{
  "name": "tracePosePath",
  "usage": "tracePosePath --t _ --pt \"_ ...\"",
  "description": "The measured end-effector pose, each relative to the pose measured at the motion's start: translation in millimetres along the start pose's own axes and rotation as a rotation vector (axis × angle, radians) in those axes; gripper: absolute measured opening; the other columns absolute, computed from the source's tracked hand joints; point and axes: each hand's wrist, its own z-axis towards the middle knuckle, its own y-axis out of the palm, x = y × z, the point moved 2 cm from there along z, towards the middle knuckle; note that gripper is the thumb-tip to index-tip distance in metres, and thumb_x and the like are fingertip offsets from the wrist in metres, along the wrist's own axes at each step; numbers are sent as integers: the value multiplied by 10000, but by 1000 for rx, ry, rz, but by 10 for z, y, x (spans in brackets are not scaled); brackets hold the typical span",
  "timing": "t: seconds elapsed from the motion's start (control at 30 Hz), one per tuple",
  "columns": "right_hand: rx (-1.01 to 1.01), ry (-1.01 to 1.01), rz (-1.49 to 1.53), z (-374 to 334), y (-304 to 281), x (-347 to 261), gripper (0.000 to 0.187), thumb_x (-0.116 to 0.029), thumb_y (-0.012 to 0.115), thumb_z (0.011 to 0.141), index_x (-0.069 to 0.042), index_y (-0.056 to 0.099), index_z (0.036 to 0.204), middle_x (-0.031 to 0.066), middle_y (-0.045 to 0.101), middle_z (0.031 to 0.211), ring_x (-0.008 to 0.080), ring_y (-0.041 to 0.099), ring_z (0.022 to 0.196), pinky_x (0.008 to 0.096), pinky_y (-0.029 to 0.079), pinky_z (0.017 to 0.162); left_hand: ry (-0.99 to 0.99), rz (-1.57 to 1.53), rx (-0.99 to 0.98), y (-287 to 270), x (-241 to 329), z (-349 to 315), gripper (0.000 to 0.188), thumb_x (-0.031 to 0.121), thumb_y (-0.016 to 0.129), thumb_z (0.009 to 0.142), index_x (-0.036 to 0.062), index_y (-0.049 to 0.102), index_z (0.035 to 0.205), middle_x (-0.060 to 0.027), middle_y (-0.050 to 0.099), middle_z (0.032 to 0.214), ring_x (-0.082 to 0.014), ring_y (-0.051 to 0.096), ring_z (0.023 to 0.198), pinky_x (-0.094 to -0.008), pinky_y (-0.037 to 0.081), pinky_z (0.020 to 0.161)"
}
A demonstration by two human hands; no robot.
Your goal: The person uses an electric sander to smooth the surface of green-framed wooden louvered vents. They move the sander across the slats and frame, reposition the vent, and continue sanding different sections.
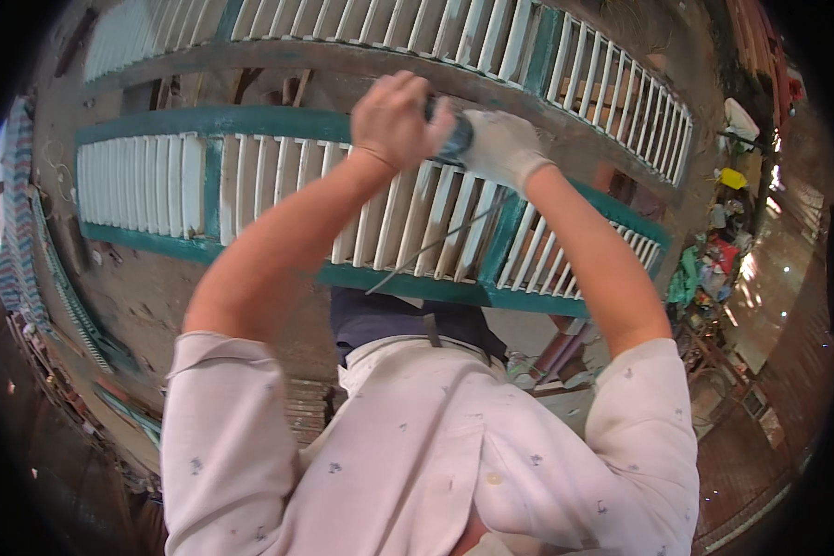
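Note:
A dark blue-green power tool point(455, 139), its body blurred and partly covered, is held between my two hands. My bare left hand point(397, 120) is closed over its left end. My right hand point(502, 146), in a pale work glove, grips the other side. The tool is over the far rail of a louvered shutter point(287, 121) with a green frame and white, worn slats. Its working end is hidden, so I cannot tell whether it touches the wood. A thin dark cord point(433, 244) slants across the slats toward my waist.
Beyond lies a second louvered shutter point(539, 51) with similar slats. Mixed litter with a yellow piece point(733, 179) and a green bag point(684, 276) lies to the right. A striped sheet point(18, 218) hangs at the left, near green wooden strips point(68, 273).

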Motion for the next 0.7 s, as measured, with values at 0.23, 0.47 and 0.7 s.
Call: tracePosePath --t 0.23,0.47,0.7 --pt "33 115 -53 -666 224 1047 315 -348 657 962 -115 739 1159 166 806 1171 354 767 1130 484 595 982 -39 -167 -44 789 1022 -115 297 344 818 842 71 703 840 -105 666 921 -357 671 902 -454 569 842" --pt "64 112 9 -703 268 999 297 -333 687 944 -107 760 1123 156 808 1157 340 769 1120 472 600 989 119 -143 -437 489 1000 10 622 559 886 790 7 704 1013 -168 694 1112 -397 689 1086 -466 565 984" --pt "76 -2 -36 -79 85 143 305 -240 679 904 -82 776 1147 170 810 1162 334 781 1110 464 621 956 197 106 -916 -186 125 460 763 411 951 706 14 624 1270 -219 727 1251 -429 720 1166 -491 581 1019"
